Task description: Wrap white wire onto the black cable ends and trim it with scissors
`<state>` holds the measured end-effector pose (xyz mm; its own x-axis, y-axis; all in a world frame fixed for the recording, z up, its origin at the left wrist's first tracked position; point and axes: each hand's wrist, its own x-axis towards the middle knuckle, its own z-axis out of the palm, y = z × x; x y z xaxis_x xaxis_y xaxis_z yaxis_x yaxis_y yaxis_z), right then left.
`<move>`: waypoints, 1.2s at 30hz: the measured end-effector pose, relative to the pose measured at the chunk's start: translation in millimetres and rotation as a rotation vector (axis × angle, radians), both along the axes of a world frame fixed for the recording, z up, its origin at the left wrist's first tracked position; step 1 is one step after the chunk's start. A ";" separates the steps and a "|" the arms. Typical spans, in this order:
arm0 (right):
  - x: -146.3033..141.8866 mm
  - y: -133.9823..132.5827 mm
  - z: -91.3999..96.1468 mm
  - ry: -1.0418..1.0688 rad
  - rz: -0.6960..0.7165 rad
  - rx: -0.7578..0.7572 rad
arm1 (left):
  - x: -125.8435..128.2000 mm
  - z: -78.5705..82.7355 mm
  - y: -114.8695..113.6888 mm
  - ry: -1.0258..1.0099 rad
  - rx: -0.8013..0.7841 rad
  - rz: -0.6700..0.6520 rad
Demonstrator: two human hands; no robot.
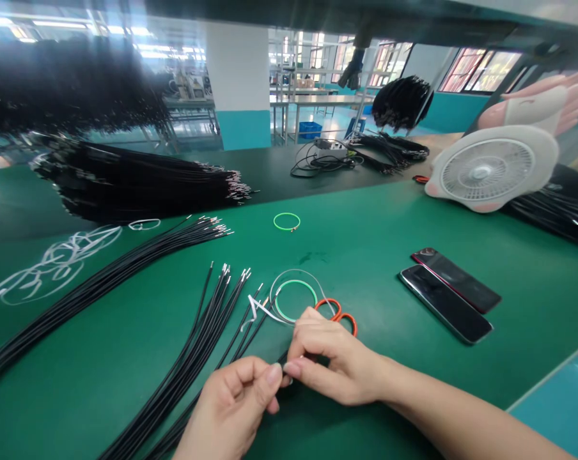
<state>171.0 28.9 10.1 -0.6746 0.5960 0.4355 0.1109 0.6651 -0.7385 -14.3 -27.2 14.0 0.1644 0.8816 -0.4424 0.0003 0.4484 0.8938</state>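
Observation:
My left hand (241,399) and my right hand (334,358) meet low in the middle, thumbs and fingers pinched together. A short dark piece of black cable (283,358) shows between the fingertips; most of it is hidden by the hands. Just beyond my right hand lie orange-handled scissors (349,322), partly covered by it. Beside them rest a green wire ring (296,282) and thin white strips (254,306). Left of my hands, a bundle of black cables (205,345) with bare silvery tips lies on the green mat, and a few separate cables run alongside it.
Another cable bundle (126,262) and tangled white strips (63,259) are at left, before a large black cable pile (140,182). A small green ring (287,214) lies farther back. Two phones (447,303) and a white fan (490,166) stand to the right.

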 end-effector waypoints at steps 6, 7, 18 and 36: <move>14.2 10.2 7.0 0.002 -0.048 0.089 | -1.8 -7.7 1.5 0.244 0.312 -0.060; 15.8 12.2 7.1 0.007 -0.140 0.062 | -2.4 -10.0 1.9 0.330 0.400 -0.084; -25.9 24.8 -16.4 -0.419 -0.507 0.111 | 9.1 -18.4 -3.1 0.682 0.465 -0.363; -43.3 36.7 -12.0 -0.498 -0.519 0.077 | -10.7 -34.1 20.2 0.329 0.410 0.047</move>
